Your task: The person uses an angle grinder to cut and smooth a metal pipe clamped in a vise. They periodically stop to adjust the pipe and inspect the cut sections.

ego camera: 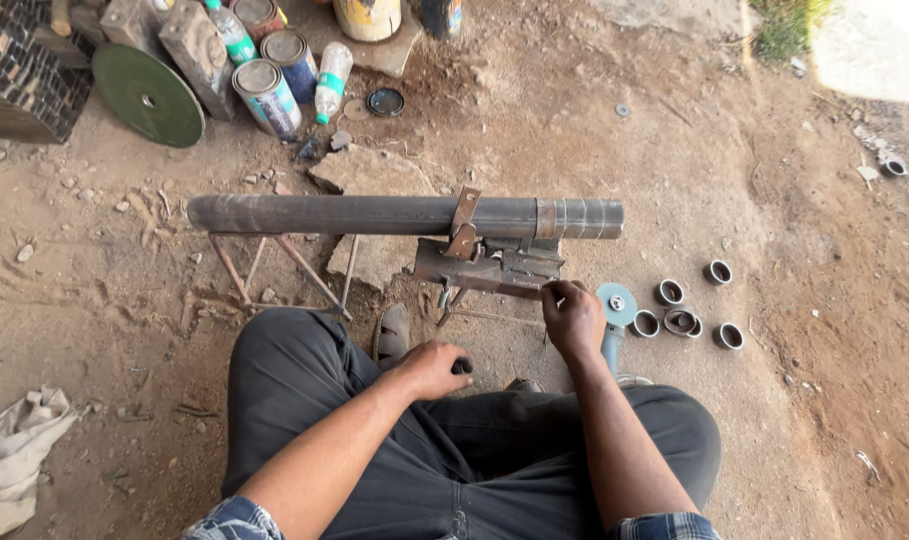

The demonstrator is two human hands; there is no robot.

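Note:
A long dark steel pipe [374, 215] lies across a metal clamp stand [489, 265] and a thin rod support [274, 270] in front of my knees. My left hand [432, 368] is closed around a small dark knob or handle [461, 366] near my lap. My right hand [572, 318] grips the clamp's thin handle rod at the stand's right end. Just right of that hand an angle grinder [614, 310] with a teal disc guard rests on the ground.
Several short cut pipe rings [689, 305] lie on the dirt to the right. At the back left stand paint cans [269, 90], plastic bottles [331, 80], a green cutting disc [149, 95] and wood blocks. A flat stone [369, 175] lies behind the pipe. A white rag [14, 450] is at lower left.

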